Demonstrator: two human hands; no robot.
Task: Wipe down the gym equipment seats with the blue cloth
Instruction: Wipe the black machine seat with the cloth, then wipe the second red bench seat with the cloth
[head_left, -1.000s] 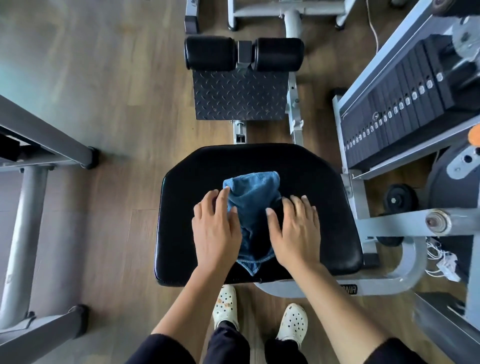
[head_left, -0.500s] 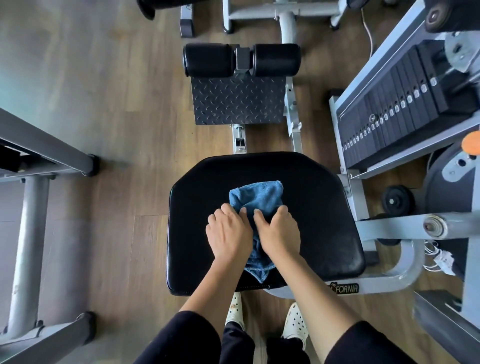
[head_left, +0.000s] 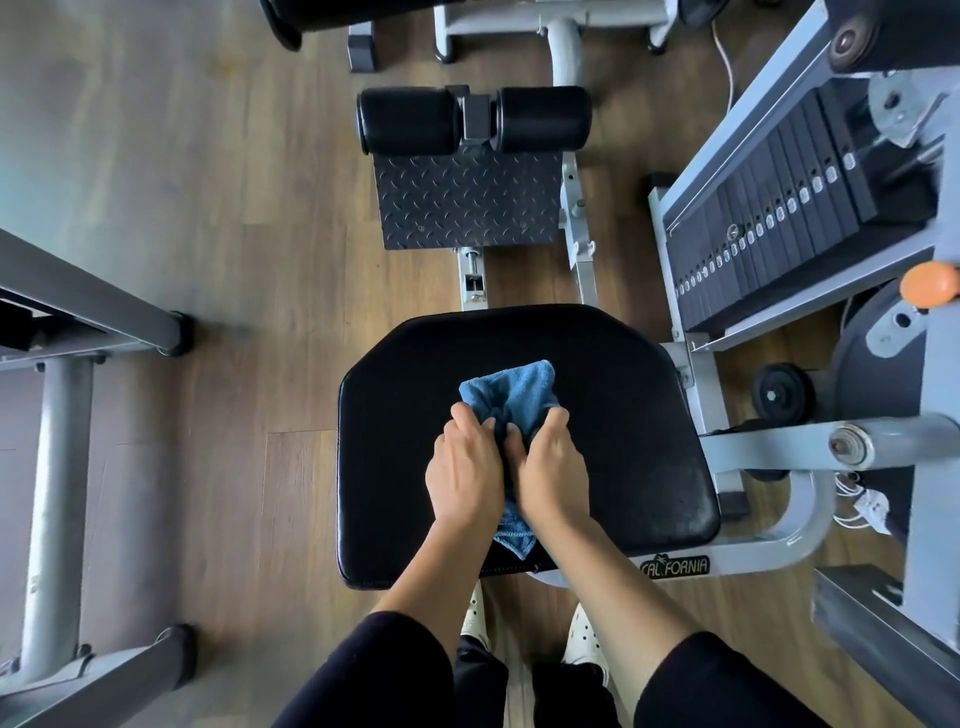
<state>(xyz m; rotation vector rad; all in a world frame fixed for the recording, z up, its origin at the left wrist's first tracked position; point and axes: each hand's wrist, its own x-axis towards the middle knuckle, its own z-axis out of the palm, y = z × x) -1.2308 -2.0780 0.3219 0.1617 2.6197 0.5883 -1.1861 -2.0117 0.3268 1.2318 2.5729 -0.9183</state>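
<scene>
Crumpled blue terry cloth (head_left: 511, 395) lies mid-pad on the black padded vinyl seat (head_left: 623, 415), near corner trailing toward the seat's front edge. Left hand (head_left: 465, 478) and right hand (head_left: 550, 475) side by side, fingers of both curled into the bunched fabric, gripping it. 2 black foam rollers (head_left: 472, 120) beyond, over a grey checker-plate footrest (head_left: 470, 200).

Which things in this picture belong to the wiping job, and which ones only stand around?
For the job:
- cloth, gripped by the left hand and right hand
- seat, under the cloth

Only standing around:
- foot rollers
- tread plate
- weight stack
- orange knob
- grey frame on the left
</scene>
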